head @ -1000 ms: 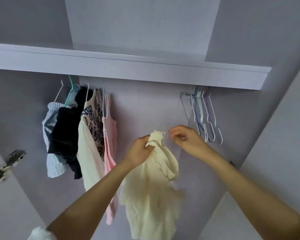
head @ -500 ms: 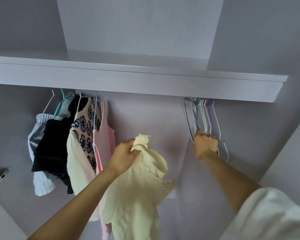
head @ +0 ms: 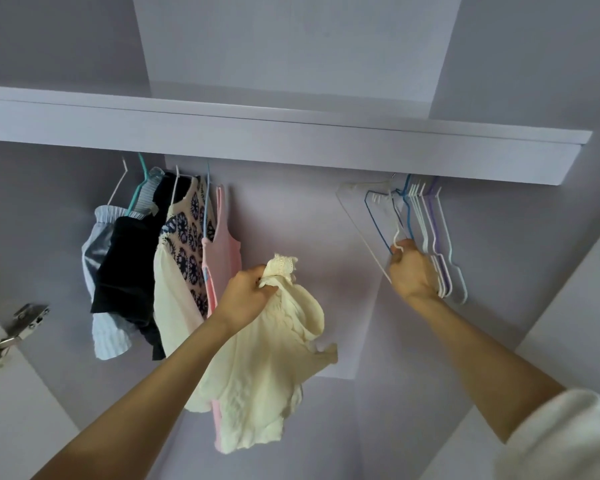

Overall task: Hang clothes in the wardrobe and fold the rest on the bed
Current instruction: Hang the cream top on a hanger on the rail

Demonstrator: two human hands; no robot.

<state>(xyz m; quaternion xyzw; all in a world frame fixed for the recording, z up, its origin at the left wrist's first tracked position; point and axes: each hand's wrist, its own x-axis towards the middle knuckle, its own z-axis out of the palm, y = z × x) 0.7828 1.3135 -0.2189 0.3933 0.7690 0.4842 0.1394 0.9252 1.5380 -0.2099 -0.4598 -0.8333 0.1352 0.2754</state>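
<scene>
Cream top (head: 267, 368) bunched at its lace neckline in left hand (head: 245, 299), fingers curled tight round the fabric, dangling mid-wardrobe below the shelf (head: 291, 147). Hung garments (head: 160, 258) crowding the rail's left end. Right hand (head: 411, 271) closed round white hanger (head: 364, 233), tilted out from empty hangers (head: 430, 237) at the rail's right end.

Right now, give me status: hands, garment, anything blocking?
Left hand grips cream top at its collar. Right hand grips white hanger, tilted out from the empty hangers. Top not yet on hanger. Nothing blocking.
</scene>
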